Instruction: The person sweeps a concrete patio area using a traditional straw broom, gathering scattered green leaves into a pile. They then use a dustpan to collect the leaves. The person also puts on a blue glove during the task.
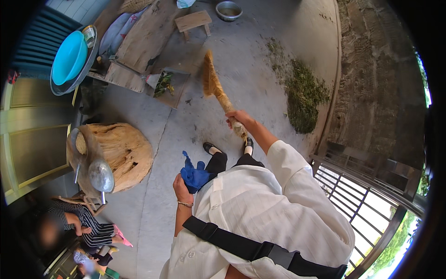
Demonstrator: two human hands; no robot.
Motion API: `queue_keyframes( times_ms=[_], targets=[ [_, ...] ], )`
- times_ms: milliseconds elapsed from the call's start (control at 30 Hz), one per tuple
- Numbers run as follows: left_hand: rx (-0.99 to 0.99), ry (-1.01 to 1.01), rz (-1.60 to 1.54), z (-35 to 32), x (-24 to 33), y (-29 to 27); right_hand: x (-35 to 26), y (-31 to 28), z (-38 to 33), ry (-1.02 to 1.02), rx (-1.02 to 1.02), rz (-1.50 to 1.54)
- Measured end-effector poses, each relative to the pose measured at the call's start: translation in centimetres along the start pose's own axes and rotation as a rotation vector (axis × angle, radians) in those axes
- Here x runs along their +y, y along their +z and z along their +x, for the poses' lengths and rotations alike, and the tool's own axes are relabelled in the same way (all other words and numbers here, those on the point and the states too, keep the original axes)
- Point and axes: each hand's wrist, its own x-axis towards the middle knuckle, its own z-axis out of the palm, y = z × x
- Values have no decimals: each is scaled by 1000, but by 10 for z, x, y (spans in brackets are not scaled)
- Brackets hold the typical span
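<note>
My right hand [239, 121] is wrapped round the handle of a straw hand broom [213, 83]. The broom's bristles point away from me, over the concrete floor. Close to my waist, my left hand [182, 189] grips a crumpled blue glove [195, 176], its loose fingers sticking up. Beyond the broom, to the left, a metal dustpan [179, 95] lies on the floor with green leaves [163, 83] in it. To the right of the broom a heap of dark green plant clippings [304, 95] spreads over the concrete.
A large wooden stump [123, 153] stands at left, with metal pans [101, 176] beside it. Farther off are a wooden bench [137, 44], a small stool [193, 21], a metal basin [228, 10] and a turquoise basin [69, 56]. People [88, 223] sit at lower left.
</note>
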Motion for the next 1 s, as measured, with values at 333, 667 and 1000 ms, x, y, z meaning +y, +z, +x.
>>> queue_keyframes(
  times_ms=[333,667,1000],
  targets=[
    [-115,-60,157,-51,-61,76,27,-201,-77,-10,27,371],
    [-186,-34,274,-75,-91,155,63,-318,-152,-212,184,355],
    [-386,20,422,-87,-105,223,99,-327,-177,-103,55,479]
  ],
)
